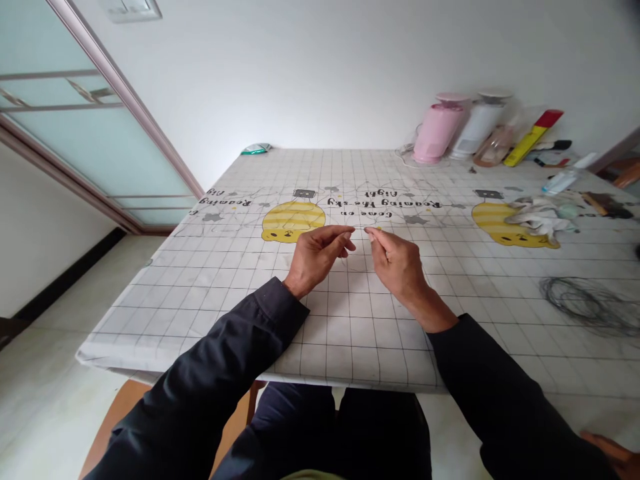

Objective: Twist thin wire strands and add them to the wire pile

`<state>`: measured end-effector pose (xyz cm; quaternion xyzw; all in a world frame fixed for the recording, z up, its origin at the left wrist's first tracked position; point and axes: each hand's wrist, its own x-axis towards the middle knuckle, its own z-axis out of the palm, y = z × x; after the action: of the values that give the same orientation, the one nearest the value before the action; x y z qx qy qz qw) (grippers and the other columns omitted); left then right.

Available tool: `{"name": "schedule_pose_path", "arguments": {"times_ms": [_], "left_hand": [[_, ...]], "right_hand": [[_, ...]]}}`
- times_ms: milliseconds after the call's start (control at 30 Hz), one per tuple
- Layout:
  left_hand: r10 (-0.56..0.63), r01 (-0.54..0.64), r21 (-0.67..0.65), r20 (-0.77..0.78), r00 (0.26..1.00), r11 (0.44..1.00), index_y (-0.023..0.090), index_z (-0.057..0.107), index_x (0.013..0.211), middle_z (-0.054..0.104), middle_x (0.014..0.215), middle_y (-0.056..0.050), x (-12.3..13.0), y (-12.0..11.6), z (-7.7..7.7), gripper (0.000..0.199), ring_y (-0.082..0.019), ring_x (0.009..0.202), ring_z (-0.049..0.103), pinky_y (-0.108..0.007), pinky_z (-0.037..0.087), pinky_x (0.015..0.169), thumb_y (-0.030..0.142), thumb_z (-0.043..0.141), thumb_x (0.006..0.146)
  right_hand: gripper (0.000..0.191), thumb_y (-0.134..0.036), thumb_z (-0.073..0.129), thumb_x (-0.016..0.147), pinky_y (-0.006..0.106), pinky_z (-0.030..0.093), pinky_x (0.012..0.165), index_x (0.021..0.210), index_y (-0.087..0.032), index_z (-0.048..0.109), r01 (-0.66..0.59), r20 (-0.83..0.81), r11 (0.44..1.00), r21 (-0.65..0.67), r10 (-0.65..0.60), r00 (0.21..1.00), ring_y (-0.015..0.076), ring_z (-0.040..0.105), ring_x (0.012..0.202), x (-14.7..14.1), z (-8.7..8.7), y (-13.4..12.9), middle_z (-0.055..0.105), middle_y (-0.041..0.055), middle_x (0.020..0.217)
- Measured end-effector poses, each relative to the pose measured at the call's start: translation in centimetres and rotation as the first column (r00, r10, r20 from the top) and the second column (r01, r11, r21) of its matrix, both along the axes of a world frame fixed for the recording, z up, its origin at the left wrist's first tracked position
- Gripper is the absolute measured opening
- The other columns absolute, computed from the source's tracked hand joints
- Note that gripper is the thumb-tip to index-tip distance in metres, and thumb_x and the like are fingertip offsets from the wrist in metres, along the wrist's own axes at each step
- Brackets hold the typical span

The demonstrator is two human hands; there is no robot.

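Left hand (325,253): raised above the tablecloth, thumb pinched to forefinger, apparently on the strand; remaining fingers loosely curled.
Right hand (395,260): facing the left, fingertips just beside but apart, pinched the same way.
Fine strand (361,229): seemingly held between both sets of fingertips, across the small gap; too thin for telling wire from thread, or for finding either end.
Progress: judged to be partway; strand taken up at both hands, no finished result visible at the fingertips; cannot tell the amount left.
Tablecloth (340,333): beneath both hands, printed with a grid, lettering and yellow cartoon figures.
Wire coil (590,307): well to the right of the right hand, lying loose, untouched.
Crumpled cloth (535,217): beyond the right hand and off to its right, partly covering a printed figure.
Green packet (256,149): beyond the left hand, at the far left corner.
Pink device (440,130): far beyond the right hand, upright near the wall, just beside a white device (477,127).
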<state>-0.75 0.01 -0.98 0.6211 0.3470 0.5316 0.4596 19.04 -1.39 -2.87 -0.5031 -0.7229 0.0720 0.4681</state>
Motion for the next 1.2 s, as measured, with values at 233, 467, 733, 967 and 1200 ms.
{"name": "schedule_pose_path", "arguments": {"times_ms": [233, 467, 733, 967, 1200], "left_hand": [[0.014, -0.008, 0.041, -0.142, 0.99, 0.999, 0.015, 0.083, 0.114, 0.078, 0.076, -0.005, -0.6, 0.1, 0.5, 0.025, -0.015, 0.068, 0.068, -0.03, 0.055, 0.068, 0.033, 0.07, 0.103], [-0.011, 0.039, 0.089, -0.298, 0.954, 0.995, 0.016, 0.084, 0.126, 0.066, 0.066, 0.0, -1.1, 0.0, 1.0, 0.034, -0.013, 0.062, 0.054, -0.029, 0.046, 0.063, 0.028, 0.061, 0.104], [-0.108, 0.129, 0.041, -0.329, 0.938, 0.991, 0.016, 0.086, 0.125, 0.064, 0.065, 0.001, -1.3, -0.1, 1.0, 0.035, -0.012, 0.058, 0.049, -0.028, 0.042, 0.058, 0.027, 0.063, 0.101], [-0.139, 0.182, 0.061, -0.431, 0.892, 0.981, 0.016, 0.086, 0.125, 0.068, 0.069, 0.0, -1.1, -0.2, 0.7, 0.037, -0.012, 0.058, 0.049, -0.027, 0.041, 0.057, 0.023, 0.061, 0.099], [-0.175, 0.195, -0.001, -0.45, 0.876, 0.981, 0.013, 0.084, 0.127, 0.068, 0.068, -0.001, -2.2, 0.7, 1.4, 0.037, -0.014, 0.061, 0.059, -0.028, 0.046, 0.06, 0.027, 0.062, 0.102]], "right_hand": [[0.036, -0.025, 0.041, 0.109, 0.039, 0.053, 0.079, 0.128, -0.023, 0.072, -0.023, 0.027, 0.995, -0.096, 0.026, 0.999, 0.0232, 0.067, 0.07, 0.0, 0.2, -0.4, 0.072, 0.0038, 0.078], [0.03, -0.03, 0.041, 0.112, 0.034, 0.044, 0.067, 0.12, -0.025, 0.069, -0.003, 0.083, 0.995, -0.101, 0.011, 0.996, 0.0184, 0.058, 0.061, 0.3, -0.3, -0.3, 0.074, 0.0037, 0.085], [0.03, -0.03, 0.043, 0.109, 0.035, 0.04, 0.065, 0.107, -0.025, 0.072, 0.1, 0.113, 0.99, -0.096, -0.089, 0.99, 0.0196, 0.054, 0.057, 0.0, -0.4, 0.0, 0.068, 0.0027, 0.071], [0.029, -0.031, 0.045, 0.108, 0.036, 0.04, 0.067, 0.106, -0.026, 0.074, 0.117, 0.087, 0.986, -0.123, -0.106, 0.99, 0.022, 0.057, 0.062, 0.0, -0.6, 0.3, 0.067, 0.0035, 0.071], [0.026, -0.029, 0.048, 0.107, 0.034, 0.037, 0.063, 0.108, -0.027, 0.074, 0.083, 0.056, 0.978, -0.191, -0.073, 0.996, 0.0186, 0.05, 0.054, 0.3, -0.4, 0.3, 0.061, 0.0, 0.067]]}}
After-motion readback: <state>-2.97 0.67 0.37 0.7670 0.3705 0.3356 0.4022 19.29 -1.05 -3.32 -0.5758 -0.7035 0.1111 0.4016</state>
